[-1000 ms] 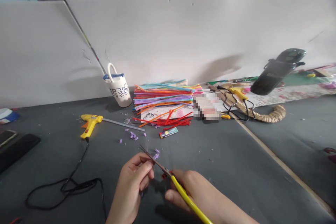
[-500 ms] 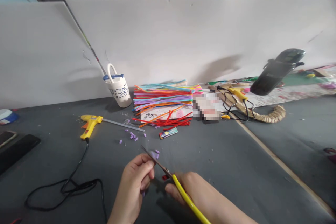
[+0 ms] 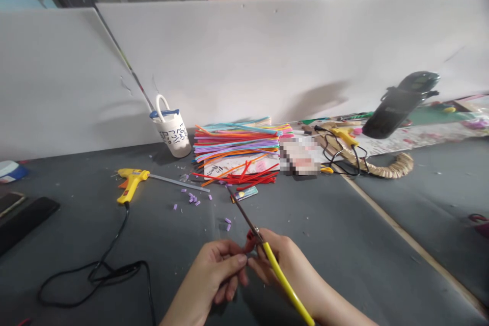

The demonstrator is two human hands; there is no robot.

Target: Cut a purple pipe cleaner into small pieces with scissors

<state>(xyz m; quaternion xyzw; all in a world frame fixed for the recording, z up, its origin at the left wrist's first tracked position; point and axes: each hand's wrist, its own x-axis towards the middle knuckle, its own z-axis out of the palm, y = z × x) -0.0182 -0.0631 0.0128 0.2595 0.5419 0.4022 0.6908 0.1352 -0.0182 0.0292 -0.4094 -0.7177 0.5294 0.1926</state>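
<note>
My right hand (image 3: 284,260) is closed around scissors (image 3: 244,210) with yellow handles, their blades pointing up and left over the table. A small red piece (image 3: 250,241), its kind unclear, shows at the fingers of that hand, just under the blades. My left hand (image 3: 223,270) has its thumb and forefinger pressed together beside the red piece, close to the right fingertips. What sits in that pinch is too small to make out. Small purple cut pieces (image 3: 228,224) lie on the table beyond the hands.
Beyond the hands lie red pipe cleaners (image 3: 254,178) and a stack of many-coloured pipe cleaners (image 3: 237,142). A yellow glue gun (image 3: 132,183) with a trailing black cord (image 3: 103,265) lies left. Farther back stand a white tumbler (image 3: 173,135) and a tilted dark bottle (image 3: 395,109).
My left hand has moved right, to my right fingertips and the red piece. The scissors have swung away from the left fingers and now point farther up the table.
</note>
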